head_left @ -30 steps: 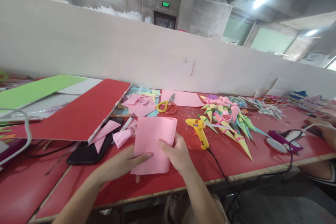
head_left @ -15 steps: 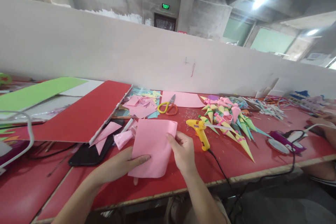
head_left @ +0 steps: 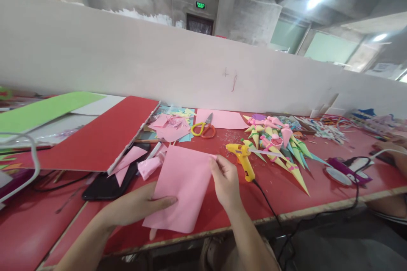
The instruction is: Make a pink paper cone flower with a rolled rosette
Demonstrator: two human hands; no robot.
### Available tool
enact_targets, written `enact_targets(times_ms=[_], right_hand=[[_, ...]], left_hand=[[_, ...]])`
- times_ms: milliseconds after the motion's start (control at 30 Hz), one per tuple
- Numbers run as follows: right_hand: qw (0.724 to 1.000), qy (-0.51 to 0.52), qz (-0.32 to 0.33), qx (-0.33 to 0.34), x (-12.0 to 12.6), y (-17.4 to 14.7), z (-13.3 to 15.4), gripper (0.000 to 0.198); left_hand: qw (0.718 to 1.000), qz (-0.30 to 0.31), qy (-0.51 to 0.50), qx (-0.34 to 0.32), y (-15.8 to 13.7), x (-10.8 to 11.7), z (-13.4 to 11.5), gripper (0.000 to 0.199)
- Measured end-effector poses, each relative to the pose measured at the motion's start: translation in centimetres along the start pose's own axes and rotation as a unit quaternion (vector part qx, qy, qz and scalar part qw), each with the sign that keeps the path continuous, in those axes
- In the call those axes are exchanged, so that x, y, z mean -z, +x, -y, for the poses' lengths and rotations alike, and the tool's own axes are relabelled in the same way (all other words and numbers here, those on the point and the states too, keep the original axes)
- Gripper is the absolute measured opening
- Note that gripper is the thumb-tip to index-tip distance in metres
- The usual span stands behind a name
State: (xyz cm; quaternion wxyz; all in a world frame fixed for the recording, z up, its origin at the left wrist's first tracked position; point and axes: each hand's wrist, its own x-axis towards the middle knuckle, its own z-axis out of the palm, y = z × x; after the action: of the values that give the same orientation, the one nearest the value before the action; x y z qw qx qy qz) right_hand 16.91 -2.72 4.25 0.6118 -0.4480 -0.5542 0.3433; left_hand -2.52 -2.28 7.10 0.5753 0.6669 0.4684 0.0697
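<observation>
Clearly, the left hand clasps the paper by its left edge, thumb on top, while the right hand pinches its far right corner. A light left thumb should prevent creases; the gun lies just right of the right hand.

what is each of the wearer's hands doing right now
Left hand: closed on the pink sheet, thumb on top.
Right hand: closed, pinching the sheet's upper right corner.
</observation>
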Motion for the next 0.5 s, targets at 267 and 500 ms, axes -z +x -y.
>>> enact_targets(times_ms=[267,500], right_hand=[[0.998,-0.035,-0.049,0.022,-0.04,-0.25,0.41,0.035],[0.998,0.014,0.053,-0.016,-0.25,-0.02,0.01,0.030]], left_hand=[[0.999,0.018,-0.033,-0.005,0.18,-0.25,0.52,0.046],[0.999,-0.008,-0.036,0.005,-0.08,-0.26,0.29,0.045]])
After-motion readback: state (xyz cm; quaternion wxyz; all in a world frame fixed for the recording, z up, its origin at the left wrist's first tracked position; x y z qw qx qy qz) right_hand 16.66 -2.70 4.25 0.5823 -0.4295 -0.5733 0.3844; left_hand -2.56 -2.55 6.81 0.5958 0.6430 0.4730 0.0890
